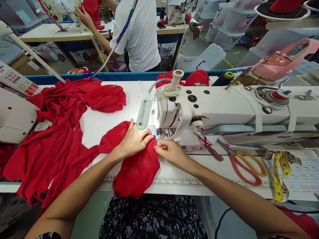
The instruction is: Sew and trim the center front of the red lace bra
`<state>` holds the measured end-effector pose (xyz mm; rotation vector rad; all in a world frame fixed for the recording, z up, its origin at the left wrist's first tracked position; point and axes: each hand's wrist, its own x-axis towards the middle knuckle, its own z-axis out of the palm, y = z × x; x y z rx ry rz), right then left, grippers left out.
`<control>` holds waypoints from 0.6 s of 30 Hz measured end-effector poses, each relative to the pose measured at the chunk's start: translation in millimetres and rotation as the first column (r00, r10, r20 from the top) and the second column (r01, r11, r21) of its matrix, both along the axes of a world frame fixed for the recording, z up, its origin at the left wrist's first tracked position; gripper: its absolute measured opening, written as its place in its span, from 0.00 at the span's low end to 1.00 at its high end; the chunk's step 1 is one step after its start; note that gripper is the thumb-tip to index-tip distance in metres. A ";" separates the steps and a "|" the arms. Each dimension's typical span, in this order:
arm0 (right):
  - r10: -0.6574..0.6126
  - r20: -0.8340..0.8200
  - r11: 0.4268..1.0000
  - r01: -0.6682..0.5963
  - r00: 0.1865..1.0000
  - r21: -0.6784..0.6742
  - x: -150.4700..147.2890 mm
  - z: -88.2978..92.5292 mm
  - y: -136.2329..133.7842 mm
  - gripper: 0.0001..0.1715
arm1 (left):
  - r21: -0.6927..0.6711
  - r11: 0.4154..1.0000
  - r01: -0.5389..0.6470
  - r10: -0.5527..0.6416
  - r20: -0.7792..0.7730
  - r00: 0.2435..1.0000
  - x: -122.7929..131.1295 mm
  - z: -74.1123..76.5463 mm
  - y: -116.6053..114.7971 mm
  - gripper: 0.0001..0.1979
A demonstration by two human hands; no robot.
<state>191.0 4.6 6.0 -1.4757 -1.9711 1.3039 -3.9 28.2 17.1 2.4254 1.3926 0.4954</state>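
A piece of red fabric (136, 169) lies on the white sewing table (174, 181) in front of a white sewing machine (224, 106), its near edge hanging over the table front. My left hand (133, 139) lies on the fabric with fingers pressed down, just before the needle area (163, 132). My right hand (169, 151) pinches the fabric's right edge close to the presser foot. Both hands almost touch.
A long heap of red fabric (62, 129) trails across the table's left. Orange-handled scissors (245, 164), a yellow tape measure (280, 176) and a small red-handled tool (211, 151) lie at right. Another person in a white shirt (139, 33) works at a bench behind.
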 end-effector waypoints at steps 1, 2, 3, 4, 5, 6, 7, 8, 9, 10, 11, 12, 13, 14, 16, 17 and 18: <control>0.015 0.053 1.000 -0.016 0.999 0.022 1.4 0.2 -0.8 0.14 | 0.005 1.000 -0.022 0.022 -0.005 1.000 1.9 -3.9 0.7 0.12; 0.024 0.122 0.997 -0.034 0.992 0.073 3.2 0.5 -2.2 0.14 | 0.009 0.999 -0.043 0.043 -0.009 0.999 3.5 -8.1 1.8 0.10; 0.023 0.196 0.987 -0.053 0.980 0.150 5.0 0.3 -3.9 0.12 | 0.012 0.998 -0.062 0.062 -0.012 0.998 4.8 -12.4 3.3 0.10; 0.015 0.262 0.966 -0.082 0.965 0.246 6.8 -0.5 -6.0 0.10 | 0.012 0.997 -0.077 0.077 -0.013 0.997 5.7 -16.2 5.2 0.09; 0.002 0.313 0.929 -0.117 0.950 0.350 8.4 -2.0 -8.0 0.09 | 0.007 0.996 -0.089 0.089 -0.013 0.996 6.3 -19.2 7.5 0.08; -0.010 0.345 0.881 -0.155 0.939 0.448 9.8 -4.4 -9.9 0.09 | -0.003 0.995 -0.098 0.098 -0.009 0.995 6.4 -21.1 10.0 0.08; -0.017 0.363 0.826 -0.191 0.932 0.530 11.0 -7.4 -11.5 0.12 | -0.018 0.994 -0.105 0.105 -0.004 0.994 6.4 -21.6 12.3 0.08; -0.018 0.374 0.772 -0.224 0.927 0.594 12.0 -10.7 -12.7 0.14 | -0.035 0.993 -0.115 0.115 0.001 0.993 6.2 -20.7 14.1 0.09; -0.021 0.382 0.724 -0.249 0.924 0.643 12.8 -13.9 -13.5 0.14 | -0.051 0.990 -0.133 0.133 0.005 0.991 5.9 -18.4 14.9 0.09; -0.025 0.389 0.686 -0.268 0.921 0.677 13.3 -16.6 -13.8 0.14 | -0.059 0.985 -0.162 0.163 0.005 0.987 5.9 -14.8 14.3 0.11; -0.029 0.397 0.656 -0.282 0.917 0.700 13.7 -18.5 -13.9 0.14 | -0.053 0.979 -0.198 0.199 0.005 0.980 6.0 -10.3 11.7 0.12; -0.030 0.405 0.635 -0.296 0.914 0.714 13.9 -19.7 -13.6 0.13 | -0.030 0.973 -0.229 0.230 0.006 0.973 6.3 -5.4 7.2 0.12; -0.033 0.414 0.621 -0.306 0.910 0.722 13.9 -20.0 -13.2 0.13 | 0.008 0.971 -0.239 0.239 0.009 0.971 6.8 -0.9 0.6 0.12; -0.036 0.420 0.615 -0.311 0.907 0.725 14.0 -19.9 -12.8 0.13 | 0.062 0.974 -0.219 0.218 0.015 0.976 7.4 2.6 -7.6 0.10; -0.036 0.430 0.620 -0.317 0.902 0.718 13.9 -18.7 -12.2 0.14 | 0.168 0.985 -0.034 0.036 -0.006 0.999 8.2 4.7 -26.0 0.09; -0.040 0.433 0.627 -0.315 0.900 0.713 13.9 -18.2 -12.0 0.15 | 0.215 0.975 0.055 -0.047 -0.042 0.998 8.2 2.8 -34.7 0.10; -0.047 0.436 0.634 -0.310 0.899 0.708 13.8 -17.9 -11.8 0.16 | 0.261 0.960 0.102 -0.083 -0.086 0.993 7.7 -0.9 -42.0 0.11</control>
